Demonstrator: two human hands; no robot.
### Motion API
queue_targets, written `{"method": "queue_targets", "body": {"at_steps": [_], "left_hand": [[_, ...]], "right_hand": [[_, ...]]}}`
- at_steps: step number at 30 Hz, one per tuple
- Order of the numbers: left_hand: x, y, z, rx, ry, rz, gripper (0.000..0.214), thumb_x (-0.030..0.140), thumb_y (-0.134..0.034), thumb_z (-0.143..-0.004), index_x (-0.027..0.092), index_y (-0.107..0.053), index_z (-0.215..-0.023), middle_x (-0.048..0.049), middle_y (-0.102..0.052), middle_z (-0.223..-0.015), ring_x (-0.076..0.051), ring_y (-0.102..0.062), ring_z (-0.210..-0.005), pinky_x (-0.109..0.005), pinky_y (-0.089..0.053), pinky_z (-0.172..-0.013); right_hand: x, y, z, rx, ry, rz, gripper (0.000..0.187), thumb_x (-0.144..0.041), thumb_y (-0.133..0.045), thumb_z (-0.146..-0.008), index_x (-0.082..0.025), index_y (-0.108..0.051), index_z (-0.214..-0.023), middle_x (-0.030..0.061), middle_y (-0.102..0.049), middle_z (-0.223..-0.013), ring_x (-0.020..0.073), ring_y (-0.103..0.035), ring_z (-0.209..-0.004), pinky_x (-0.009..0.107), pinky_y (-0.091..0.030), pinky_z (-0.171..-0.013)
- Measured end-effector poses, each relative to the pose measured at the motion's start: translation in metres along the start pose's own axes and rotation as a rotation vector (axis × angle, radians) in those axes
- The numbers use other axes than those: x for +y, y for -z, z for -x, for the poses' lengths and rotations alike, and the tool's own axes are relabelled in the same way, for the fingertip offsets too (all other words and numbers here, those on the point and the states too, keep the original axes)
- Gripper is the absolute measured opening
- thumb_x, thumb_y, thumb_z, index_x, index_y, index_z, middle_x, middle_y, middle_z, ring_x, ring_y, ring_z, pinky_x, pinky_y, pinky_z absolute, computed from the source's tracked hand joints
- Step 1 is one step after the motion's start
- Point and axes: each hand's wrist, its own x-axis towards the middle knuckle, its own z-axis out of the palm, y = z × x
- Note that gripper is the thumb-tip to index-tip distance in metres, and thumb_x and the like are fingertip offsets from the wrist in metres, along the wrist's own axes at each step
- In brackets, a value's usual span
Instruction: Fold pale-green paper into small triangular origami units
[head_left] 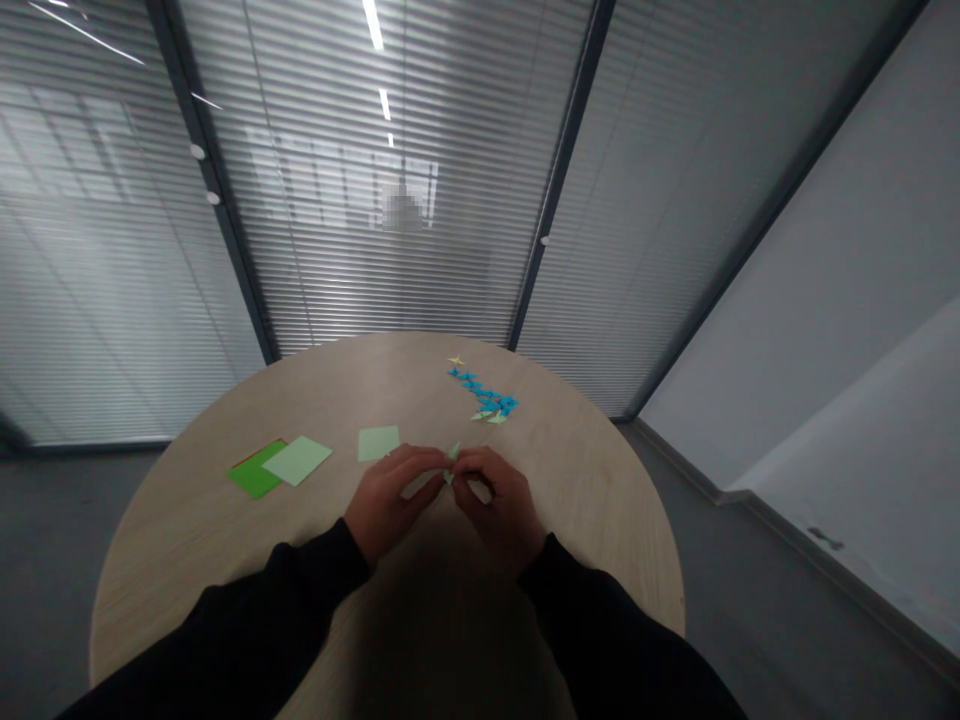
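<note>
Between my two hands, above the near half of the table, is a small folded piece of pale green paper [453, 452]. My left hand [397, 498] pinches it from the left with thumb and fingers. From the right, my right hand [495, 500] pinches it the same way, and the fingertips cover much of its shape. Just beyond my left hand lies a flat pale green paper square [378, 442], partly behind the fingers. Farther off, several blue folded paper pieces [480, 388] lie in a line, with pale green folded pieces [489, 416] at their near end.
A round wooden table [180, 540] carries everything. At left, a pale green sheet [298, 460] overlaps a bright green stack of paper [255, 476] with a red edge showing. One yellow folded piece [456, 360] lies near the far rim. Glass panels with blinds [390, 290] stand behind.
</note>
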Motion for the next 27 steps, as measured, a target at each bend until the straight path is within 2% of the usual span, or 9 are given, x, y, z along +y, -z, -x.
{"method": "queue_targets", "body": {"at_steps": [3,6,10,13,19,27], "left_hand": [[-0.001,0.001,0.0,-0.002,-0.072,-0.041,0.022,0.014,-0.063,-0.089,0.02,-0.068,-0.109,-0.0089,-0.074,-0.104,-0.018,-0.07,-0.094,-0.031,-0.057,-0.081],[-0.001,0.002,0.0,0.005,-0.068,-0.047,0.017,0.015,-0.064,-0.089,0.02,-0.069,-0.105,-0.0084,-0.074,-0.1,-0.018,-0.07,-0.091,-0.03,-0.057,-0.079],[0.001,0.004,-0.002,0.017,0.0,0.014,0.01,0.017,-0.065,-0.088,0.019,-0.069,-0.097,-0.0063,-0.075,-0.092,-0.017,-0.071,-0.085,-0.028,-0.056,-0.077],[0.003,0.004,-0.002,0.007,0.119,0.082,0.006,0.019,-0.065,-0.087,0.019,-0.069,-0.091,-0.0055,-0.075,-0.089,-0.017,-0.071,-0.082,-0.028,-0.056,-0.076],[0.004,-0.001,-0.001,-0.084,0.444,0.388,0.012,0.028,-0.067,-0.085,0.018,-0.068,-0.091,-0.0059,-0.075,-0.088,-0.019,-0.072,-0.081,-0.032,-0.057,-0.079],[0.002,-0.008,0.001,-0.051,0.643,0.588,0.023,0.039,-0.071,-0.083,0.017,-0.066,-0.088,-0.0051,-0.073,-0.083,-0.018,-0.068,-0.075,-0.03,-0.053,-0.071]], "right_hand": [[-0.004,0.002,-0.002,-0.004,0.058,0.041,0.015,-0.011,-0.058,-0.084,-0.022,-0.064,-0.091,0.0045,-0.068,-0.093,0.0176,-0.065,-0.087,0.032,-0.053,-0.08],[-0.005,0.004,-0.002,-0.014,0.073,0.029,0.015,-0.012,-0.062,-0.084,-0.023,-0.066,-0.093,0.0041,-0.068,-0.094,0.018,-0.065,-0.09,0.033,-0.053,-0.082],[0.0,0.001,0.002,-0.021,-0.086,-0.136,0.009,-0.019,-0.067,-0.085,-0.025,-0.068,-0.093,0.0045,-0.064,-0.103,0.0172,-0.065,-0.093,0.03,-0.056,-0.079],[0.004,0.0,0.004,-0.041,-0.218,-0.275,0.006,-0.024,-0.067,-0.086,-0.024,-0.07,-0.092,0.005,-0.064,-0.106,0.0168,-0.066,-0.092,0.028,-0.057,-0.076],[0.006,0.003,0.001,-0.071,-0.318,-0.31,0.008,-0.028,-0.068,-0.086,-0.022,-0.067,-0.09,0.0036,-0.067,-0.096,0.016,-0.067,-0.084,0.028,-0.055,-0.075],[0.006,-0.003,0.003,-0.048,-0.388,-0.285,0.017,-0.035,-0.07,-0.084,-0.02,-0.066,-0.09,0.0037,-0.071,-0.088,0.0176,-0.069,-0.08,0.028,-0.055,-0.073]]}}
